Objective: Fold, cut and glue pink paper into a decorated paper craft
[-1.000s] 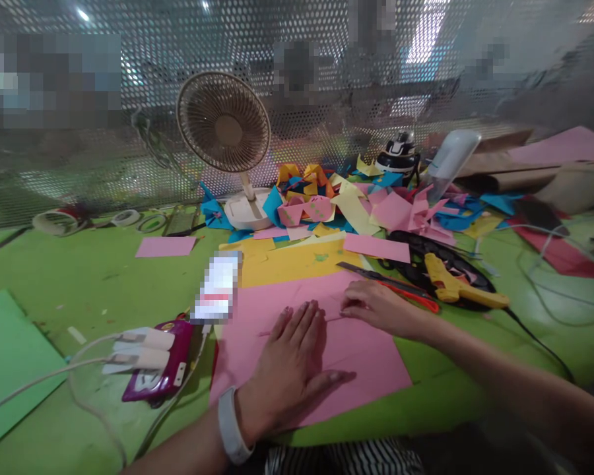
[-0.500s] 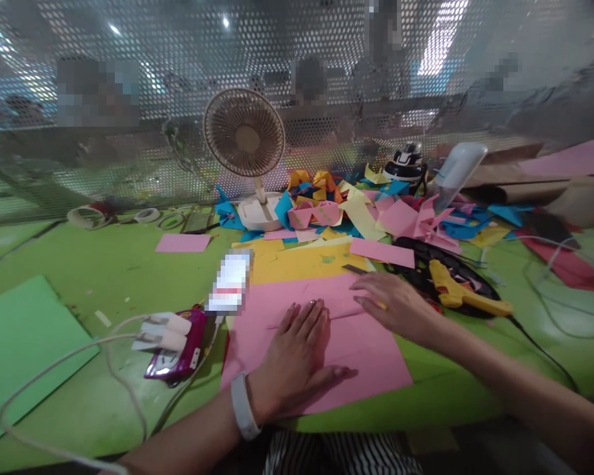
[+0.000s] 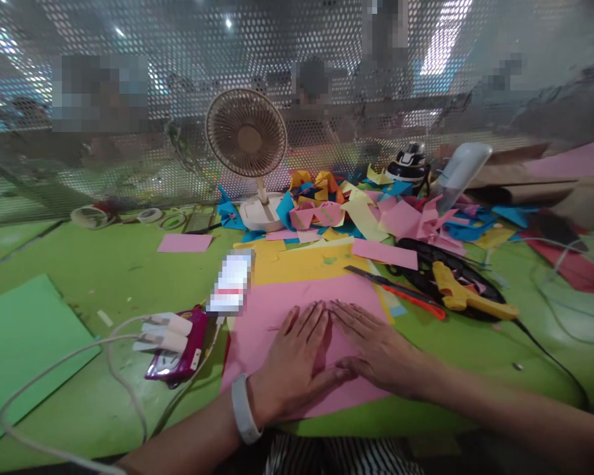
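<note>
Sheets of pink paper (image 3: 257, 343) lie in front of me, overlapping yellow paper (image 3: 301, 262) at the far side. My left hand (image 3: 299, 359) rests flat on the pink paper, fingers stretched out and thumb pointing right. Beside it, my right hand (image 3: 383, 346) also lies flat on the paper, its fingertips close to the left fingertips and the thumbs nearly touching. Neither hand holds anything. Just beyond my right hand, scissors (image 3: 408, 295) with orange handles lie at the right edge of the papers. What is under my palms is hidden.
To the left are a phone (image 3: 231, 282), a purple power adapter (image 3: 181, 353) with white plugs and cables, and green paper (image 3: 24, 356). A yellow glue gun (image 3: 470, 300) lies on a black tray (image 3: 416, 254). Behind stand a fan (image 3: 249, 138) and piled paper scraps (image 3: 366, 211).
My right hand has moved left and nearer, from over the scissors to flat on the pink paper beside my left hand. The scissors now show. My left hand has stayed in place.
</note>
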`<state>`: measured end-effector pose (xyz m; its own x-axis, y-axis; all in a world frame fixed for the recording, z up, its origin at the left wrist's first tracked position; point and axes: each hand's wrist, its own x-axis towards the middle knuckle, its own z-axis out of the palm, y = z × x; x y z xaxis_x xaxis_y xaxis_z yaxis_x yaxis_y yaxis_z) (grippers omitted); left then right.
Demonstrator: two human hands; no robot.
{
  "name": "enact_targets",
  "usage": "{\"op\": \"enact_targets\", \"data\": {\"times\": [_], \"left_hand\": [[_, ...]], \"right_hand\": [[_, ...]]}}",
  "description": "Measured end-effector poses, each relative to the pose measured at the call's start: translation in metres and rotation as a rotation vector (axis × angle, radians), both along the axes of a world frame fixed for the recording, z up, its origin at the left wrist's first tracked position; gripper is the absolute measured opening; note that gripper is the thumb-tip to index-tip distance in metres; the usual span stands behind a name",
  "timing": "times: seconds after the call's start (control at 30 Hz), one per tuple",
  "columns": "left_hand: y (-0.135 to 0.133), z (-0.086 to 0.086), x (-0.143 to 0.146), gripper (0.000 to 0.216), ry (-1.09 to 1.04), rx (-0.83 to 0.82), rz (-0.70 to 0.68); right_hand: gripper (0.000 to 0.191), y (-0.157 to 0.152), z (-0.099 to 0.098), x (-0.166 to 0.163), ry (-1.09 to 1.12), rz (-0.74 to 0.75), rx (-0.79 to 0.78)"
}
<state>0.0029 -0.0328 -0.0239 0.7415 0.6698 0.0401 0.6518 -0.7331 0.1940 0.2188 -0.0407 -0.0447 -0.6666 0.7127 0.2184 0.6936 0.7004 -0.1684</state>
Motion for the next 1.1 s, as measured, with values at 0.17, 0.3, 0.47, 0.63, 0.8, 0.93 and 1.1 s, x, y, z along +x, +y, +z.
{"op": "enact_targets", "data": {"times": [0.17,0.3,0.47,0.63,0.8,0.93,1.1], "left_hand": [[-0.002,0.000,0.000,0.075,-0.038,-0.008,0.033],[-0.003,0.001,0.000,0.076,-0.024,-0.026,0.036],[-0.001,0.001,0.000,0.077,-0.022,-0.004,0.028],[0.000,0.001,0.002,0.076,-0.004,-0.002,0.029],[0.000,0.001,0.001,0.076,0.000,0.011,0.028],[0.001,0.004,0.001,0.075,0.007,0.012,0.011],[0.003,0.008,0.002,0.077,0.026,-0.010,0.004]], "right_hand": [[0.068,0.000,-0.004,0.001,0.015,0.010,0.004],[0.068,-0.001,-0.004,0.001,0.018,0.013,-0.001],[0.070,0.000,-0.002,0.000,0.025,0.009,-0.002],[0.067,-0.002,0.002,0.002,-0.003,-0.002,-0.013],[0.067,-0.011,0.002,0.009,-0.001,-0.071,-0.004],[0.068,-0.017,0.000,0.021,0.002,-0.122,-0.032],[0.062,-0.017,0.014,0.034,0.021,-0.211,-0.087]]}}
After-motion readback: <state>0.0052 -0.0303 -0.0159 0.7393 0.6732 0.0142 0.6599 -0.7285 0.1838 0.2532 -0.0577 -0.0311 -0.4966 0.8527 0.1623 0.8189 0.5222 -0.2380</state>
